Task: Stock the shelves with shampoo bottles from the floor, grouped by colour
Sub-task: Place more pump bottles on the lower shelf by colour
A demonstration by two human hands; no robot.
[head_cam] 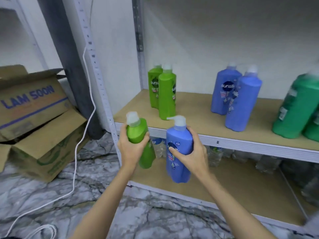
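Two bottles held in front of the shelf edge, one in each hand.

The left hand [132,149] curls round a light green bottle [138,133]; the right hand [191,152] wraps a blue bottle [179,149], thumb across its label; both hang just before the upper shelf [198,116]; on it stand two light green bottles [165,94], bare board, two blue bottles [240,99], then at least two dark green bottles [293,107] cut by the frame.

Upright light-green bottle [138,133] and blue pump bottle [179,149], held before the shelf [203,123].
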